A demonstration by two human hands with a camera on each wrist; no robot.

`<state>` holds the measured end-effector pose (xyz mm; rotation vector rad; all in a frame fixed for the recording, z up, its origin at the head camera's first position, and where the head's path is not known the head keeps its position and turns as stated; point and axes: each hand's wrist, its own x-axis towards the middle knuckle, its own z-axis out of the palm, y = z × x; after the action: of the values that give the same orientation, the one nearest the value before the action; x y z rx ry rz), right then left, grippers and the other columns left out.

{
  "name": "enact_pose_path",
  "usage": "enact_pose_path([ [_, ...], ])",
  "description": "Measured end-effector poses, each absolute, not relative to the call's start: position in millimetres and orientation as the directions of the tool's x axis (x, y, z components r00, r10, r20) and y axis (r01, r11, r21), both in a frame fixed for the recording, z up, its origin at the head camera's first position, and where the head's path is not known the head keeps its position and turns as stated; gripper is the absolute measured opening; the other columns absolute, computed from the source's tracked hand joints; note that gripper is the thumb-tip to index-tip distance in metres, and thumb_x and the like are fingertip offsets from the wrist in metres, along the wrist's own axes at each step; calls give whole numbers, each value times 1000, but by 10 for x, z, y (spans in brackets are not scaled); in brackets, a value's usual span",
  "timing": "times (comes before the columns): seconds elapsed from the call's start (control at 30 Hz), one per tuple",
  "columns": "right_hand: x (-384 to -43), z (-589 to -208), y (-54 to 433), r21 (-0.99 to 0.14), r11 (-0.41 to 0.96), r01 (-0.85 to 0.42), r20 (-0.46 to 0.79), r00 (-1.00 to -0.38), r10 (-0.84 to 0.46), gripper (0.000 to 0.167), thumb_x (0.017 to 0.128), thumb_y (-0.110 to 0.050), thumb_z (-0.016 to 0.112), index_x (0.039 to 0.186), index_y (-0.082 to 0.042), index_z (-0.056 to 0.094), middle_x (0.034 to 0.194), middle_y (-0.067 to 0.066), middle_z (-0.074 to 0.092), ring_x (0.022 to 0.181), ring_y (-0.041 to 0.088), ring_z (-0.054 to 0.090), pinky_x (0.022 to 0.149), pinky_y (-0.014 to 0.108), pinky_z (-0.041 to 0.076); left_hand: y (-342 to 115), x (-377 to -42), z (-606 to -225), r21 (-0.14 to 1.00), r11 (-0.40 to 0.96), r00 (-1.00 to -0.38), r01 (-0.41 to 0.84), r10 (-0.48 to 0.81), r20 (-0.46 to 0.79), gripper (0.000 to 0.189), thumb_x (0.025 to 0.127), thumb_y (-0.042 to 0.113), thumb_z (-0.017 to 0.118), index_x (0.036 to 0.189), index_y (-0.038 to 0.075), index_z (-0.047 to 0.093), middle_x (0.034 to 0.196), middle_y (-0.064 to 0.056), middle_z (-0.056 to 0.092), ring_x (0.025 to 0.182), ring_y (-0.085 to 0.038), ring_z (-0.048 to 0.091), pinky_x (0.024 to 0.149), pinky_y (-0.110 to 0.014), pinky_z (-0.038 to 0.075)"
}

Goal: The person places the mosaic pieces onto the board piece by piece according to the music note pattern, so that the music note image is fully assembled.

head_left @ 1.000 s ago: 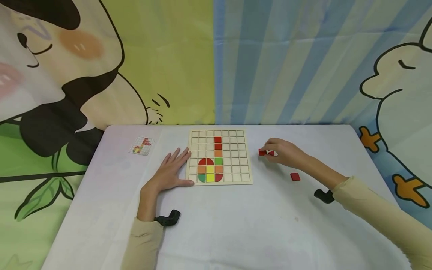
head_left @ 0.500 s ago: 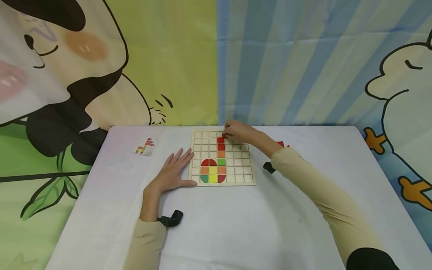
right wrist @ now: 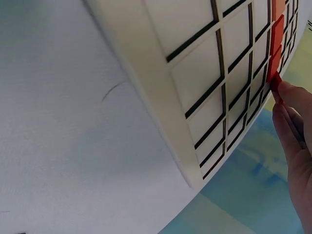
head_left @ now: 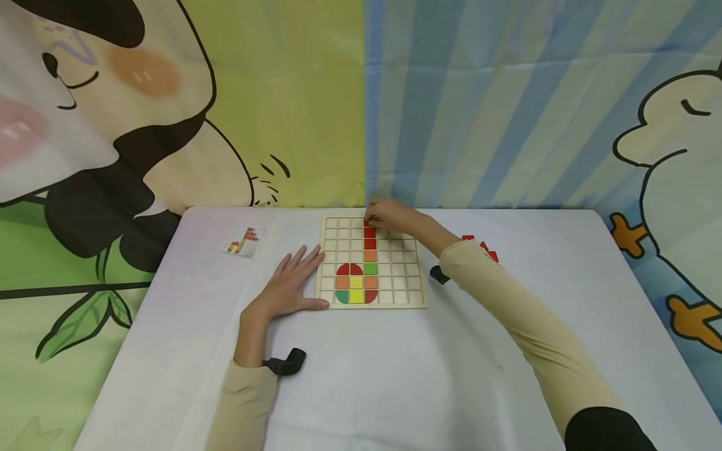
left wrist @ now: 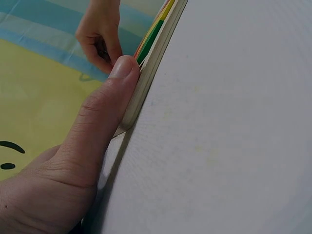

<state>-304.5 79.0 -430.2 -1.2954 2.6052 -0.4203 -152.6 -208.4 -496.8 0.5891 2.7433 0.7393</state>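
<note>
A light wooden grid board (head_left: 402, 282) lies on the table, partly filled with coloured tiles. My left hand (head_left: 286, 285) rests spread along its left edge; the thumb (left wrist: 105, 97) lies against the board's side in the left wrist view. Over the top row, my right hand (head_left: 395, 216) pinches a small red tile (right wrist: 276, 87) between thumb and fingers, right above a column of two red squares (head_left: 369, 238). Below those come an orange square (head_left: 370, 255) and a green square (head_left: 370, 269). Yellow squares (head_left: 356, 289) sit among rounded red, orange and green tiles at lower left.
A pattern card (head_left: 243, 242) with a matching grid lies left of the board. Several loose red pieces (head_left: 492, 255) lie to the right, partly hidden by the right sleeve (head_left: 507, 300). A printed cloth backdrop (head_left: 282, 94) hangs behind the table (head_left: 361, 376).
My right hand has carried a red tile from beside the board leftward to its top row, then shifted slightly further left. My left hand stays at the board's edge.
</note>
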Motion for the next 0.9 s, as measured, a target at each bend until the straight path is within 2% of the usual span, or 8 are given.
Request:
enact_pose_path([
  [0.1, -3063, -4316, 796, -342, 585, -735, -67, -602, -796, 16, 100, -3, 65, 109, 4, 76, 109, 20, 69, 104, 34, 66, 91, 41, 58, -2080, -1529, -4960, 524, 793, -890, 312, 436, -130, 115, 79, 58, 84, 166, 14, 24, 175, -3, 13, 163, -33, 2, 131, -54, 0],
  [0.27, -3095, -4332, 811, -308, 545, -780, -56, -557, -829, 18, 101, 4, 59, 108, 6, 76, 103, 22, 68, 97, 36, 65, 85, 42, 57, -2064, -1537, -4958, 522, 795, -888, 310, 438, -139, 115, 79, 57, 84, 166, 14, 23, 176, -3, 13, 163, -32, 1, 131, -54, -1],
  [0.4, -3049, -4241, 851, -290, 543, -788, -63, -551, -832, 23, 101, 6, 57, 116, 6, 74, 108, 22, 66, 100, 36, 64, 87, 42, 57, -2053, -1530, -4966, 523, 793, -891, 312, 435, -128, 115, 78, 57, 84, 166, 15, 23, 175, -3, 13, 163, -32, 2, 131, -53, 0],
  [0.53, -2781, -4041, 1082, -312, 570, -760, -11, -597, -802, 26, 102, 5, 57, 124, 5, 71, 114, 22, 66, 103, 35, 65, 88, 42, 58, -2028, -1513, -4983, 520, 793, -890, 317, 438, -127, 116, 78, 59, 84, 166, 13, 24, 175, -4, 15, 163, -33, 3, 131, -55, 1],
  [0.7, -2260, -3906, 1635, -265, 595, -759, 70, -631, -773, 25, 98, 2, 65, 122, -1, 73, 114, 17, 70, 100, 31, 69, 81, 41, 61, -2041, -1504, -4980, 518, 797, -887, 309, 438, -144, 115, 79, 59, 83, 166, 13, 23, 175, -4, 13, 163, -33, 2, 131, -55, 0],
  [0.9, -1947, -3953, 2376, -250, 718, -650, 17, -744, -668, 29, 94, 5, 69, 122, 1, 73, 114, 16, 71, 95, 28, 70, 76, 40, 62, -2051, -1531, -4960, 521, 794, -889, 314, 438, -131, 114, 79, 56, 84, 166, 13, 23, 175, -5, 14, 163, -34, 2, 131, -55, 0],
])
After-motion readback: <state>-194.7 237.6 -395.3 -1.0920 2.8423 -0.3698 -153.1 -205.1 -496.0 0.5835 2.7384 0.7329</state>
